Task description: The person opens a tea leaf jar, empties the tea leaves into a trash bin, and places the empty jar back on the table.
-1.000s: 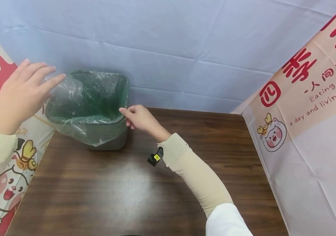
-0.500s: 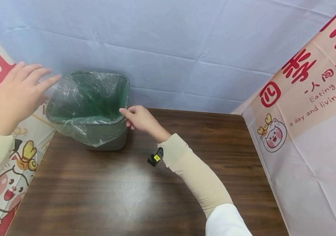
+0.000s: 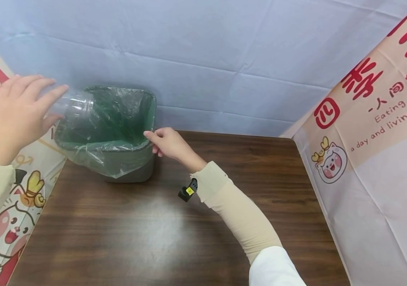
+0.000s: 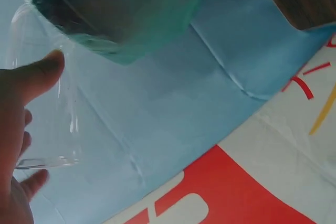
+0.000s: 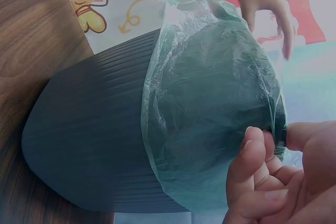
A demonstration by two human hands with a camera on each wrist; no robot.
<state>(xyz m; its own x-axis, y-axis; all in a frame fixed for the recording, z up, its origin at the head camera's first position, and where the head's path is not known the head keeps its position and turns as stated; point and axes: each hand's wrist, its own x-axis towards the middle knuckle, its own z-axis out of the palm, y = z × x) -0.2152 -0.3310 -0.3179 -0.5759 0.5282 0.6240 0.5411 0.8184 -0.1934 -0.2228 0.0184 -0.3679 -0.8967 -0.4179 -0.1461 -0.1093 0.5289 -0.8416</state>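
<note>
My left hand (image 3: 15, 115) wraps its fingers around a clear plastic cup (image 3: 72, 106), smooth and see-through, held tipped on its side with the open mouth pointing toward the bin. The cup hovers at the far left rim of a small dark waste bin (image 3: 130, 172) with ribbed, rounded sides. A thin, crinkly green plastic liner (image 3: 112, 119) is folded over the bin's rim and hangs loose down the outside. My right hand (image 3: 169, 143) pinches the liner and rim at the bin's right edge, thumb and fingers pressed together on it. The bin stands at the back left of a dark, glossy wood-grain table (image 3: 175, 234). Behind is a creased pale blue sheet (image 3: 203, 59); printed cartoon banners hang at both sides
</note>
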